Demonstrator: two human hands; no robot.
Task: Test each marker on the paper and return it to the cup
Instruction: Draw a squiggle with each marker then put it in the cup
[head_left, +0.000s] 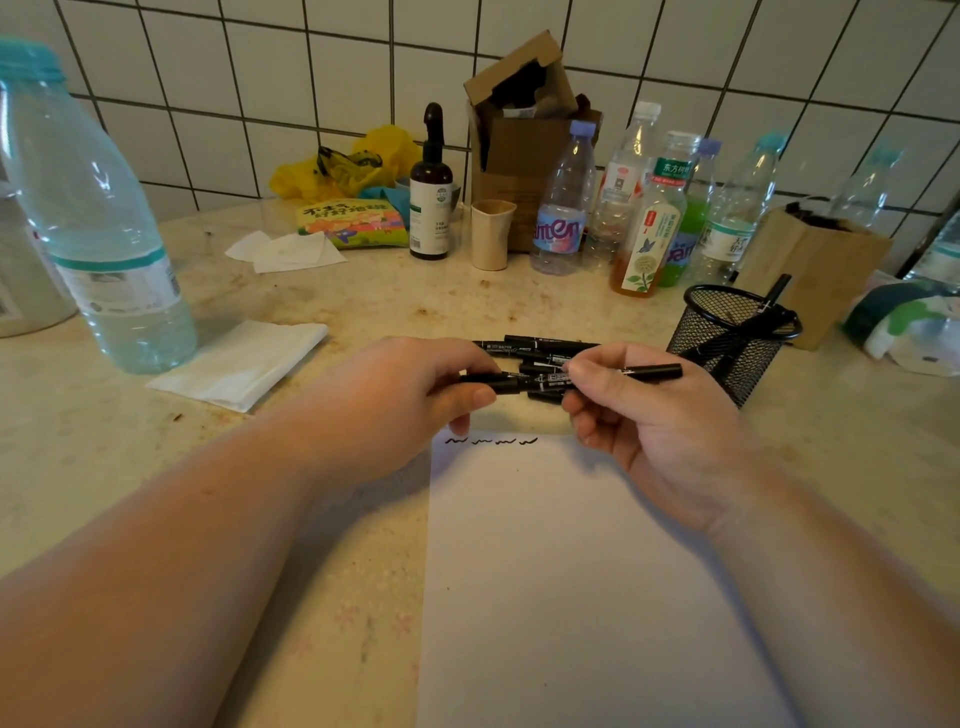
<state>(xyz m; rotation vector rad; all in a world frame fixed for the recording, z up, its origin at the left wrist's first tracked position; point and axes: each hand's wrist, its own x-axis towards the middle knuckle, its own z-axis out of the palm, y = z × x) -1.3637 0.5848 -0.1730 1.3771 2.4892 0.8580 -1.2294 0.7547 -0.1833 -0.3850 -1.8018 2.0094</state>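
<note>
A black marker (540, 382) is held level above the top edge of the white paper (571, 571). My left hand (410, 400) pinches its left end, the cap end. My right hand (654, 421) grips its right half, and the far tip sticks out past my fingers. Several more black markers (540, 347) lie in a loose pile on the counter just behind my hands. The paper carries several short black squiggles (491, 442) along its top edge. A black mesh cup (732, 338) stands to the right with markers leaning inside it.
A big water bottle (98, 223) stands at the left with a folded tissue (244, 364) beside it. Along the tiled wall are several bottles (654, 218), a dark pump bottle (430, 202), a beige cup (491, 234), cardboard boxes (519, 140) and a yellow bag (348, 166).
</note>
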